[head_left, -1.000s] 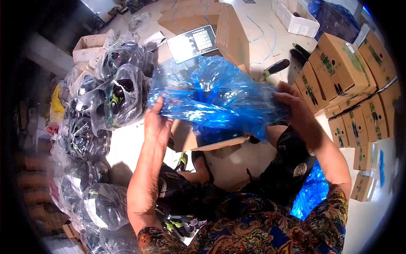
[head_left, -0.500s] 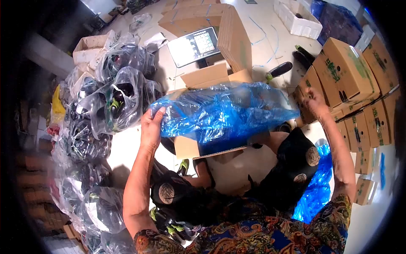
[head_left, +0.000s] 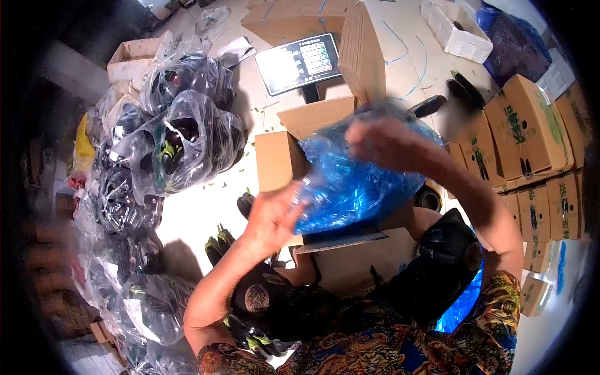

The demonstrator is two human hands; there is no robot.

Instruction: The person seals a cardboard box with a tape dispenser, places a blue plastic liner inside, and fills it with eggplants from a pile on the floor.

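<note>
A blue translucent plastic bag [head_left: 356,194] lies bunched over and in an open cardboard box [head_left: 273,164] between my knees. At the bag's near left edge, my left hand [head_left: 274,215] pinches the film, its fingers slightly blurred. My right hand [head_left: 378,140] is over the bag's far side and smeared by motion; its fingers cannot be made out. The box's left and back flaps stand out around the bag, and its near flap points toward me. The bag hides the inside of the box.
A lit scale display [head_left: 300,62] stands behind the box, beside folded cardboard [head_left: 362,56]. Clear bags of eggplants [head_left: 200,137] line the left. Printed cartons [head_left: 525,125] are stacked at right, near loose eggplants [head_left: 465,90] and a white foam box [head_left: 456,31].
My right hand has swung left from beside the cartons to over the bag. My left hand has moved right and nearer me. The stretched bag is now bunched, showing the box's left flap.
</note>
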